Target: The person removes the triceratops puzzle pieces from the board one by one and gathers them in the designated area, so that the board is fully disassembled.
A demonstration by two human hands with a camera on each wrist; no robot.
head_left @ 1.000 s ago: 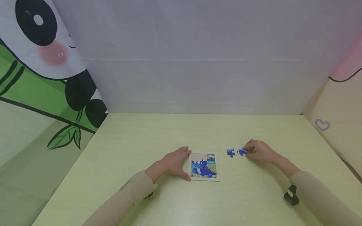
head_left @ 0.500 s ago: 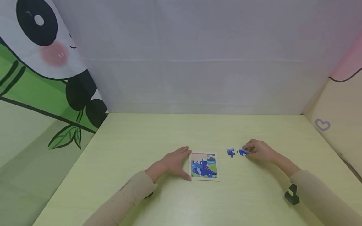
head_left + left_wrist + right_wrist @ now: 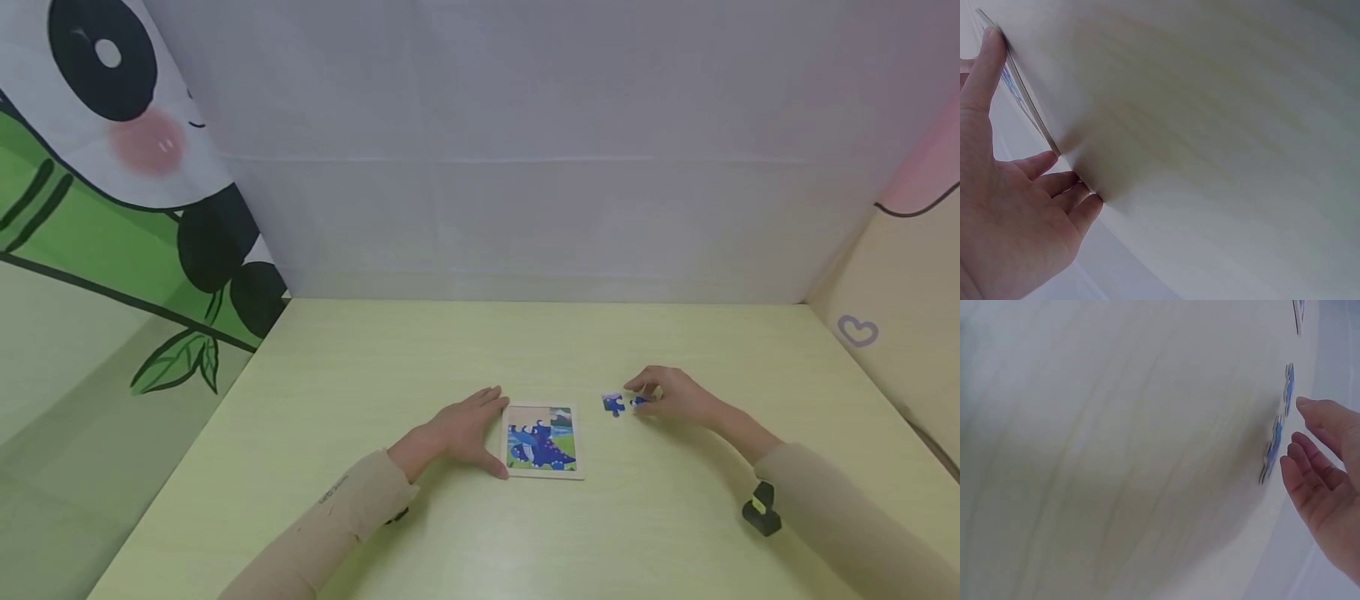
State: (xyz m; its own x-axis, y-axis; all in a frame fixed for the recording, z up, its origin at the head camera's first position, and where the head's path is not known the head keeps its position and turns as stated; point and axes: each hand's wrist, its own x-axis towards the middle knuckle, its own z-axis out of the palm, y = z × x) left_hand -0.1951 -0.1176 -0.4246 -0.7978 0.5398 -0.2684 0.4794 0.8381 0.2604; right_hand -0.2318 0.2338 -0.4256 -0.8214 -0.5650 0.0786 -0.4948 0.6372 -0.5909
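Note:
A square wooden puzzle tray [image 3: 546, 476] lies on the table, filled in part with a blue dinosaur picture [image 3: 551, 454]; bare wood shows at its upper left. My left hand [image 3: 461, 429] rests against the tray's left side, thumb at the near corner, forefinger by the far one. To the right of the tray lie two loose jigsaw pieces, a left one [image 3: 613, 404] and a right one [image 3: 640, 401]. My right hand [image 3: 678, 396] hovers over the right piece and partly hides it. In the right wrist view its thumb and fingers are apart from both pieces.
The pale wooden tabletop [image 3: 420, 350] extends around the tray. A plain light cloth [image 3: 525, 217] stands behind it, a printed panda panel [image 3: 150, 150] on the left and a cream panel [image 3: 900, 292] on the right. Both wrists carry dark strapped devices.
My right hand has let go of the right jigsaw piece and shifted slightly left over it. The left hand and the tray have stayed in place.

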